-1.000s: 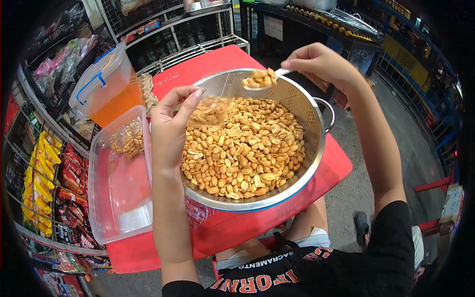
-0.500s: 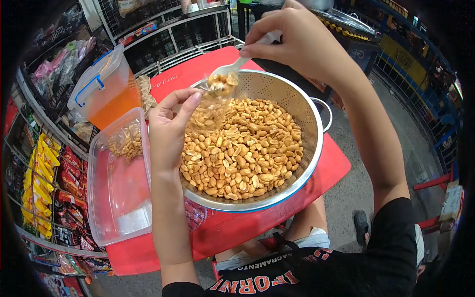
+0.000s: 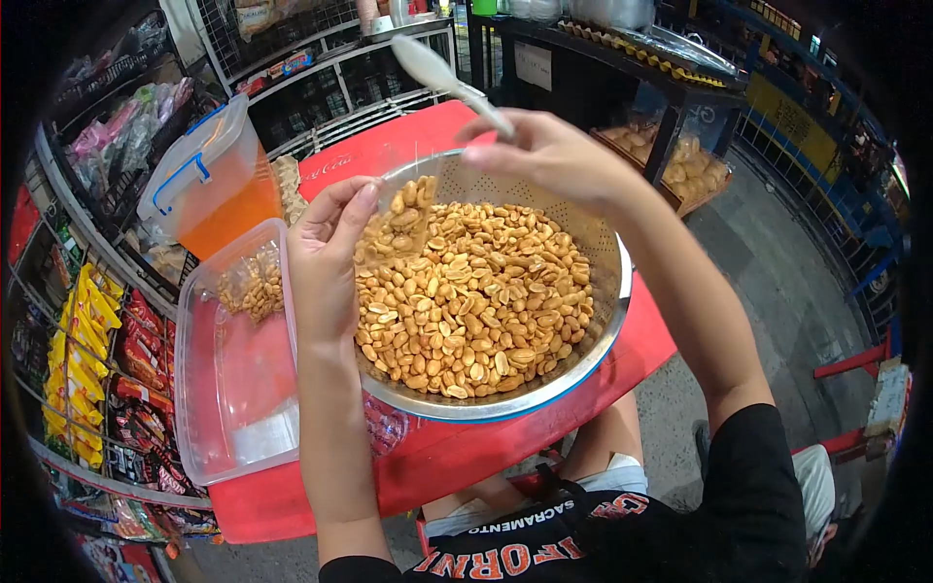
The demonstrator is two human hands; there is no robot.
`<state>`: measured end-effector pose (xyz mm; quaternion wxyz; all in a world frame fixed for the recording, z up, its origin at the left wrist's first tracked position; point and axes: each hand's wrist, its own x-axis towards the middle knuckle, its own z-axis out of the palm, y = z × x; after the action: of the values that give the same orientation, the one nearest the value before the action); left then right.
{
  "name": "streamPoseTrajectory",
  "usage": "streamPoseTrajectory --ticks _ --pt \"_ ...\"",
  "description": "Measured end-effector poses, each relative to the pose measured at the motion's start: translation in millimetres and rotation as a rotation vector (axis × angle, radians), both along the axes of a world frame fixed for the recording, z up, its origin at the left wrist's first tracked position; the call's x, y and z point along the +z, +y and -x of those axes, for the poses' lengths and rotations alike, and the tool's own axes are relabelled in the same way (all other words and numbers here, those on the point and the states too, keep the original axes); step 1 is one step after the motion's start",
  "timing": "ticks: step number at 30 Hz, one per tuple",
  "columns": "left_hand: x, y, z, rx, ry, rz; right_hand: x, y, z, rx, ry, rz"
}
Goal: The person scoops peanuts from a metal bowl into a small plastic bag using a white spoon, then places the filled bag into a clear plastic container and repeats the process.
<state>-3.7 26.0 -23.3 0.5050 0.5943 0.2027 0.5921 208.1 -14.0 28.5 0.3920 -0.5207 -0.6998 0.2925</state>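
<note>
We see golden-brown roasted peanuts (image 3: 476,301) heaped in a shiny silver perforated metal colander (image 3: 544,394) on a bright red plastic table (image 3: 466,452). A white plastic spoon (image 3: 442,76) glints above. The clear plastic tub (image 3: 228,389) looks faintly pink, beside a translucent orange-filled container with blue clips (image 3: 209,180).

**Red desk and what is set on it**

A small red desk (image 3: 632,340) bearing white lettering near its far edge is seen from above. A large metal colander (image 3: 505,400) heaped with peanuts (image 3: 476,301) is set over its middle, with the rim overhanging the near edge. Just left of it, a clear plastic container (image 3: 238,389) is laid, with a small pile of peanuts at its far end. Beyond that, a lidded tub (image 3: 209,180) of orange liquid is placed at the far left corner, shown tilted.
</note>
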Motion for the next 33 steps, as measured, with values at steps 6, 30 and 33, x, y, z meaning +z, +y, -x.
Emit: streamPoseTrajectory --ticks 6,30,33 --pt "2.3 -2.9 0.2 -0.066 -0.044 0.029 -24.8 3.6 27.2 0.156 0.393 0.108" --pt "-6.1 0.8 -5.0 0.146 0.471 -0.208 -33.3 -2.3 25.6 0.147 0.538 -0.037" --pt "-3.2 -1.1 -4.6 0.174 0.398 -0.184 -32.0 -2.5 27.2 0.133 0.571 0.019"
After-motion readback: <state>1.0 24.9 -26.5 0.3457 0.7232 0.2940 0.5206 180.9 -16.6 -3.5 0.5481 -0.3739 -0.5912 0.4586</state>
